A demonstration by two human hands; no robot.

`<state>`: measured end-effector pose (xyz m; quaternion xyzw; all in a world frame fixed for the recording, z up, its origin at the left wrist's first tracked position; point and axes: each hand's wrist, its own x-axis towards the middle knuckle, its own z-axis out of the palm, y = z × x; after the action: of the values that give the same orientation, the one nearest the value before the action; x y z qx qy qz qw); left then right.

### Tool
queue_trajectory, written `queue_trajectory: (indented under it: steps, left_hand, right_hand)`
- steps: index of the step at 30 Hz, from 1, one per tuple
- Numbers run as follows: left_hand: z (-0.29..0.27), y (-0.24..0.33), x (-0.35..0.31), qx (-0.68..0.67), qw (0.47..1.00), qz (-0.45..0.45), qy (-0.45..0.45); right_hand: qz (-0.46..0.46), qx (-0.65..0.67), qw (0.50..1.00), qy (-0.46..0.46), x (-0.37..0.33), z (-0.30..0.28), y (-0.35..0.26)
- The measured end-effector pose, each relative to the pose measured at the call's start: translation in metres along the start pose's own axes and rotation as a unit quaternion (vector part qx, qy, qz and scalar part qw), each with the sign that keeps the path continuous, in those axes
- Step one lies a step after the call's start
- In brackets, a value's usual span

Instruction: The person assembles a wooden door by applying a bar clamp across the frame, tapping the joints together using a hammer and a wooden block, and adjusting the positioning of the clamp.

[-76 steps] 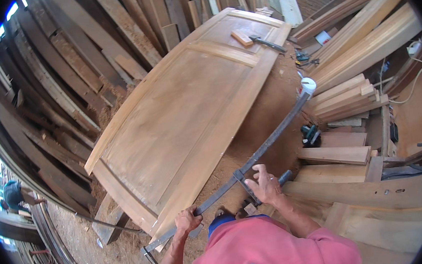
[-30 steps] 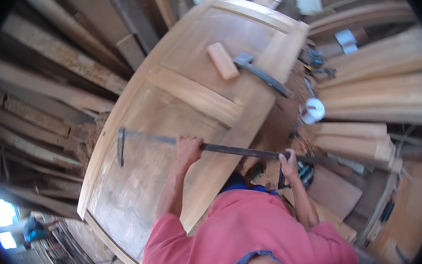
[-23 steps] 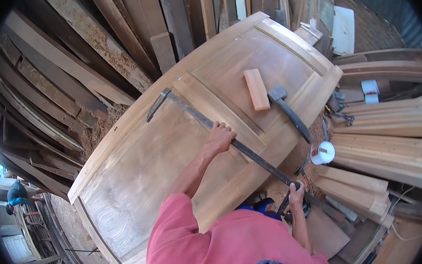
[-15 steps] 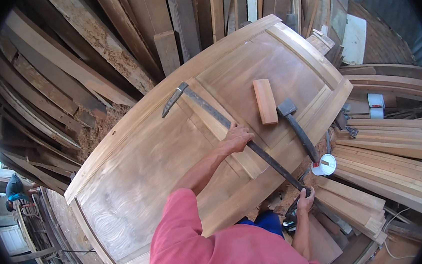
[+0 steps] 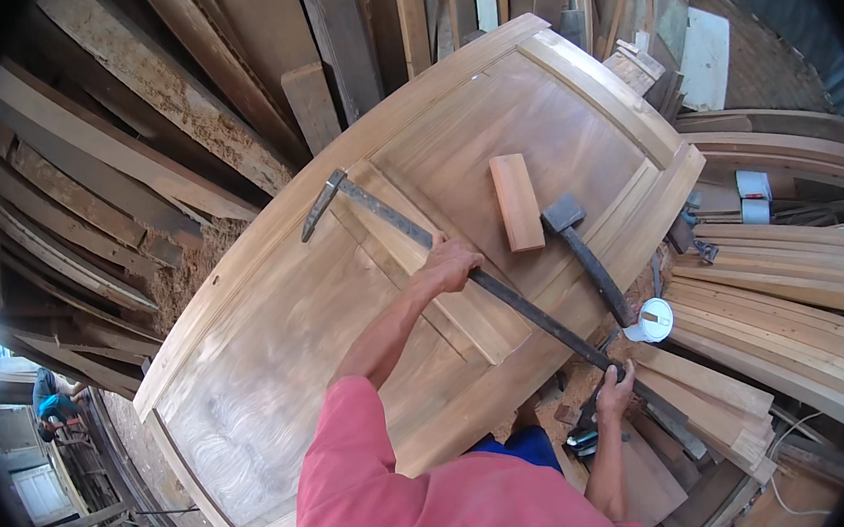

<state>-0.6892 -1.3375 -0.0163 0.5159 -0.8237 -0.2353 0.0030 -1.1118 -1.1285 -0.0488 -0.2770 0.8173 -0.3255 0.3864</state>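
**Bar clamp [image 5: 539,317] was held slantwise across a wooden door panel [image 5: 291,375]**

The person's left hand [image 5: 450,263] was closed around the dark metal bar, partway along its length, with the forearm reaching out over the panel. The right hand [image 5: 614,390] gripped the clamp lower down, toward its near end, beyond the panel's near edge. The far end, with its short hooked arm turned to the left, was over the panel close to its long far edge; whether it touched the wood could not be told.

The panel lay flat, with raised rails framing its recessed fields. On its right-hand field, a reddish wood block [image 5: 517,202] lay just beside the head of a hammer [image 5: 564,214], whose dark handle slanted over the panel's near edge toward a white pot [image 5: 651,321] with a round top.

To the right were pale planks [image 5: 777,303] in stacks, and a thin cable [image 5: 785,493] curled below them. Long boards [image 5: 176,94] leaned beyond the panel's far side, with sawdust [image 5: 197,268] heaped at their feet. A dark and green tool [image 5: 583,440], partly hidden, was near the right forearm. Another person [image 5: 50,396] was bent over well apart, at the far left.
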Motion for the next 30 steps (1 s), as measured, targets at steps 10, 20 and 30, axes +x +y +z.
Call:
queue_trajectory:
  steps: [10, 20, 30]
  left_hand:
    - [-0.017, -0.053, 0.043, 0.092, 0.995, -0.012, 0.035]
    - [-0.036, -0.064, 0.070, 0.121, 0.990, -0.033, 0.064]
    - [-0.015, -0.095, 0.105, 0.101, 0.994, -0.019, 0.034]
  right_hand:
    - [-0.031, -0.029, 0.999, 0.014, 0.004, 0.054, 0.000]
    - [-0.119, -0.067, 0.988, 0.071, 0.058, 0.022, 0.093]
    - [-0.104, -0.014, 0.994, 0.019, 0.032, 0.052, 0.051]
